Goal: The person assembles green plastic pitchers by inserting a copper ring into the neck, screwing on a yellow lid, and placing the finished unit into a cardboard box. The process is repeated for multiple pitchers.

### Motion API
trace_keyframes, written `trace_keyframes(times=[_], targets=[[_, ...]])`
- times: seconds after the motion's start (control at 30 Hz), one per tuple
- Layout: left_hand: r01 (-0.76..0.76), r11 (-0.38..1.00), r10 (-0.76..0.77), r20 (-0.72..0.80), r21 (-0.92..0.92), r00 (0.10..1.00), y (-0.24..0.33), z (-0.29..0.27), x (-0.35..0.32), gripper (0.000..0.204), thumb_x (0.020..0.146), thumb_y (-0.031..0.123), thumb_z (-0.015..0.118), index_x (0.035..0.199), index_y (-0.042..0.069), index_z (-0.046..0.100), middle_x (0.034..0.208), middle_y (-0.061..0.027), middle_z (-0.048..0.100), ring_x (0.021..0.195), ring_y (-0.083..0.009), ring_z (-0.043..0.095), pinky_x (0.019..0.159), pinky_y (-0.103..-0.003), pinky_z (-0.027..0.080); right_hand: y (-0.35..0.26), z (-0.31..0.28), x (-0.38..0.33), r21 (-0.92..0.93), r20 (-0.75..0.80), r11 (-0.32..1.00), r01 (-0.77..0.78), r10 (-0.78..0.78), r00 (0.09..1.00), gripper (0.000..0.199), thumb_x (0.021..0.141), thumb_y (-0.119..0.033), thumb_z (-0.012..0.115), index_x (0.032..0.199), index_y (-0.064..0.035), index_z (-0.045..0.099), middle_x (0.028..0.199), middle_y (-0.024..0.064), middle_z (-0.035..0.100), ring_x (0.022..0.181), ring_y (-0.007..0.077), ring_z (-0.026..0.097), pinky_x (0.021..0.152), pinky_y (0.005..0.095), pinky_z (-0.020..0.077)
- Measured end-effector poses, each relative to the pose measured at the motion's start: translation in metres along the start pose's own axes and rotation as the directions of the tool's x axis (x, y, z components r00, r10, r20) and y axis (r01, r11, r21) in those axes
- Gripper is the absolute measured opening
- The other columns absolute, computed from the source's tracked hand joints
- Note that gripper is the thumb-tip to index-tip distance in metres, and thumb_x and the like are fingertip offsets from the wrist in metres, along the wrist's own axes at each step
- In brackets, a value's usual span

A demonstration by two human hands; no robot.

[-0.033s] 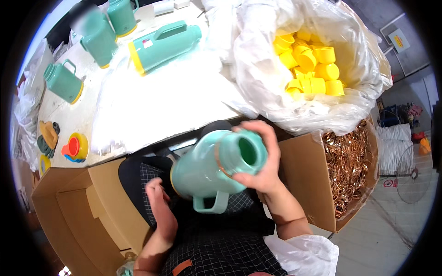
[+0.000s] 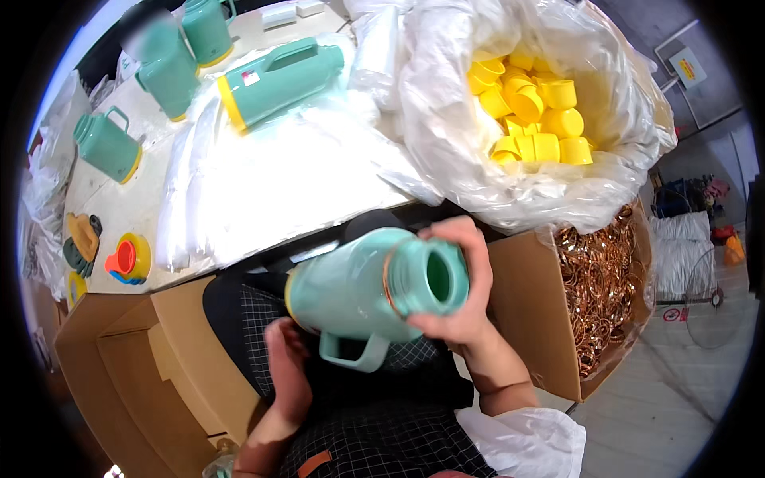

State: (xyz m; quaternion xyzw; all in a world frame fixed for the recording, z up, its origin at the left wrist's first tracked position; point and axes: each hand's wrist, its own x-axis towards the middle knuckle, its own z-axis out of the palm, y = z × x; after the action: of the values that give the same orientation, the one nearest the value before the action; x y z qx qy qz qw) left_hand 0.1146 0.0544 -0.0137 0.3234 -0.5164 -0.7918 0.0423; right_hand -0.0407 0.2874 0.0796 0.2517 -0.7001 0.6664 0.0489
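Green flask (image 2: 343,279) sits left of ring carton (image 2: 526,311), tilted, mouth toward carton. Right hand (image 2: 476,295) clamped round flask neck; left hand (image 2: 288,362) near base, farther left of carton, fingers blurred, can't tell state. Risk: smooth neck slips, base swings, flask drops.

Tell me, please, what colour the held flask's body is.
The flask body is mint green, best seen in the head view.
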Motion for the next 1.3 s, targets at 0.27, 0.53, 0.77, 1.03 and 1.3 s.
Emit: trace_keyframes(times=[0.27, 0.53, 0.77, 1.03, 1.3], targets=[[0.214, 0.976, -0.216, 0.193, 0.029, 0.957, -0.003, 0.014, -0.003, 0.046, 0.088, -0.002, 0.049, 0.133, 0.007, 0.048, 0.105, -0.0082, 0.06, 0.085, -0.0191, 0.062, 0.075, -0.031, 0.053, -0.005, -0.072, 0.013, -0.197, 0.101, 0.968, -0.158, 0.18, 0.978, 0.028, 0.078, -0.01, 0.079, 0.104, -0.0055, 0.069, 0.108, 0.0079, 0.067, 0.102, 0.0255, 0.064, 0.093, 0.0366, 0.0488], [0.201, 0.979, -0.205, 0.223, 0.04, 0.953, -0.014, 0.018, 0.002, 0.061, 0.081, -0.01, 0.049, 0.138, 0.011, 0.044, 0.096, -0.0061, 0.058, 0.067, -0.0151, 0.058, 0.056, -0.027, 0.048, 0.156, -0.262, 0.153, -0.981, -0.091, -0.192, -0.016, 0.39, 0.916, 0.039, 0.076, -0.008, 0.068, 0.115, -0.011, 0.066, 0.11, 0.0132, 0.07, 0.109, 0.0328, 0.065, 0.096, 0.0549, 0.0474], [0.363, 0.894, -0.316, 0.203, -0.265, 0.927, -0.012, -0.001, -0.001, 0.066, 0.079, -0.013, 0.045, 0.139, 0.016, 0.044, 0.087, -0.0023, 0.054, 0.053, -0.0098, 0.044, 0.046, -0.025, 0.038, 0.119, -0.211, 0.178, -0.969, -0.247, -0.082, -0.234, 0.402, 0.882, 0.042, 0.079, -0.014, 0.068, 0.121, -0.0138, 0.067, 0.117, 0.0116, 0.07, 0.121, 0.0289, 0.061, 0.105, 0.0587, 0.0423], [0.226, 0.956, -0.221, 0.046, -0.187, 0.974, 0.029, 0.019, 0.005, 0.065, 0.076, -0.009, 0.046, 0.135, 0.018, 0.047, 0.087, 0.0014, 0.055, 0.053, -0.0089, 0.044, 0.045, -0.023, 0.034, 0.168, -0.244, 0.167, -0.928, -0.045, -0.356, 0.108, 0.396, 0.917, 0.025, 0.084, -0.012, 0.063, 0.105, -0.0169, 0.075, 0.106, 0.0074, 0.071, 0.115, 0.0273, 0.062, 0.098, 0.0516, 0.0483], [0.17, 0.942, -0.193, -0.055, -0.289, 0.98, 0.004, -0.019, 0.02, 0.066, 0.08, -0.012, 0.045, 0.142, 0.013, 0.044, 0.094, -0.0013, 0.061, 0.053, -0.0058, 0.047, 0.045, -0.02, 0.039, 0.092, -0.21, 0.18, -0.977, -0.175, 0.176, -0.116, -0.366, 0.914, 0.028, 0.088, -0.003, 0.06, 0.115, -0.0094, 0.066, 0.107, 0.0131, 0.065, 0.103, 0.0353, 0.062, 0.088, 0.0439, 0.0507]])
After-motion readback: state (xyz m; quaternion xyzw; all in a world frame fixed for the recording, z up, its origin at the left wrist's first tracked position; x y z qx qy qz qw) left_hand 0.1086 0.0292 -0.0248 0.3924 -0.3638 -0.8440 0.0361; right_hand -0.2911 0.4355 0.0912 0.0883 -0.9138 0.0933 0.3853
